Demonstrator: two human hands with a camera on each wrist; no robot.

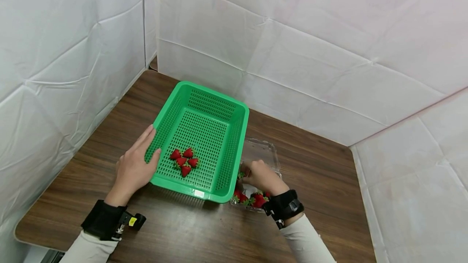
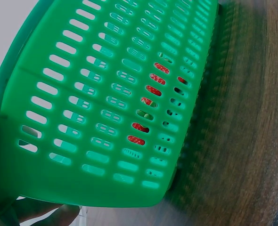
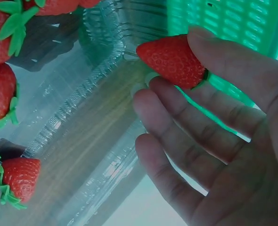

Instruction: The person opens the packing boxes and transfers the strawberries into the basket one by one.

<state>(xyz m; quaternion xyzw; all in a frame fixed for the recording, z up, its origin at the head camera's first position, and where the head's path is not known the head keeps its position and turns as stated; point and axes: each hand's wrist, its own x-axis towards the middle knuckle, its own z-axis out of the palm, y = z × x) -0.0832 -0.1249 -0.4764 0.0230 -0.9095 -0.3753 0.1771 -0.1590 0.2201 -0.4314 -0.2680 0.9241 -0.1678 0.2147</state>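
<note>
A green perforated plastic basket (image 1: 219,196) stands on the table with several red strawberries (image 1: 183,162) on its floor. My left hand (image 1: 135,167) grips its left rim; in the left wrist view the fingertips (image 2: 63,215) show at the basket wall (image 2: 96,155). Over a clear plastic clamshell box (image 1: 261,151) to the right of the basket, my right hand (image 1: 265,177) pinches a strawberry (image 3: 174,61) between thumb and fingers. Several more strawberries (image 1: 259,200) lie in the box below that hand, which hides part of them.
The brown wooden table (image 1: 175,234) has white sheeted walls (image 1: 226,48) behind it and at both sides. The box's transparent lid lies folded back, away from me. The basket's right edge stands close beside the box.
</note>
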